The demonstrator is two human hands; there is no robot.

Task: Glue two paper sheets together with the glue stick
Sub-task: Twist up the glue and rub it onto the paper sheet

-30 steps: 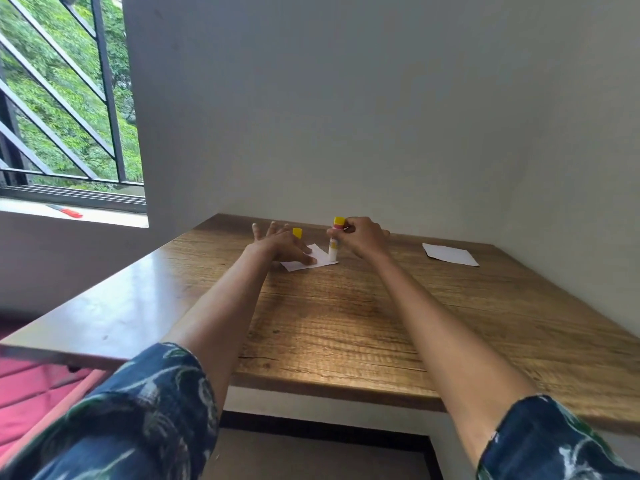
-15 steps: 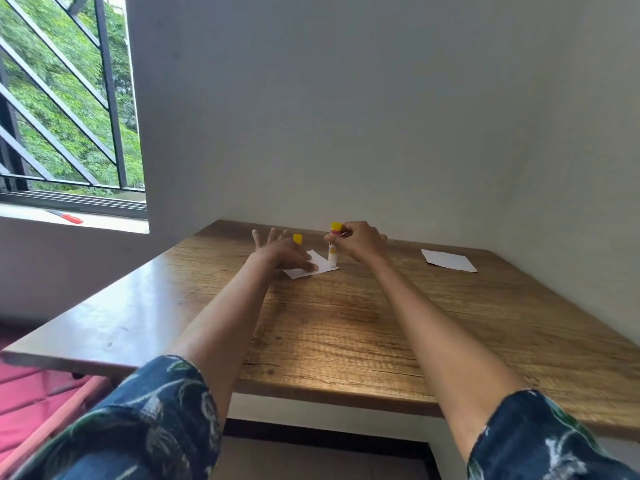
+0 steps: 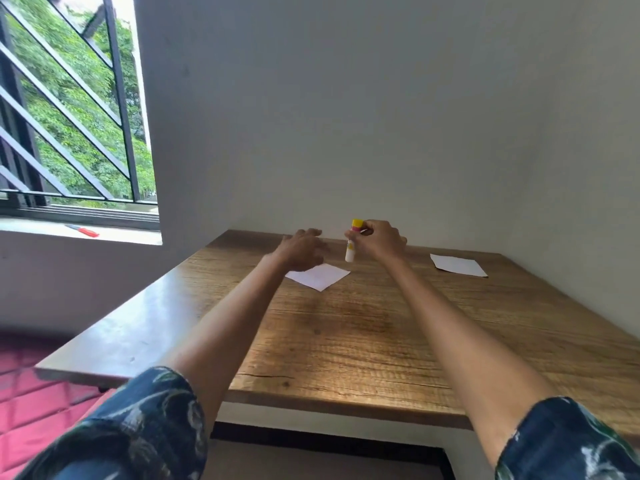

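Note:
A small white paper sheet lies on the wooden table near the back wall. My right hand grips the glue stick upright, yellow end up and white body down, lifted just above the sheet's far right corner. My left hand is blurred and hovers over the sheet's far left edge, fingers stretched toward the wall, holding nothing that I can see. A second white sheet lies at the back right of the table. The yellow cap seen earlier is hidden behind my left hand.
Walls close the table in at the back and the right. A barred window is on the left, with a red and blue pen on its sill. Red floor lies below the table's left edge.
My right hand has lifted the glue stick off the sheet. My left hand has come off the sheet and moved toward the back, covering the yellow cap. The view has tilted upward.

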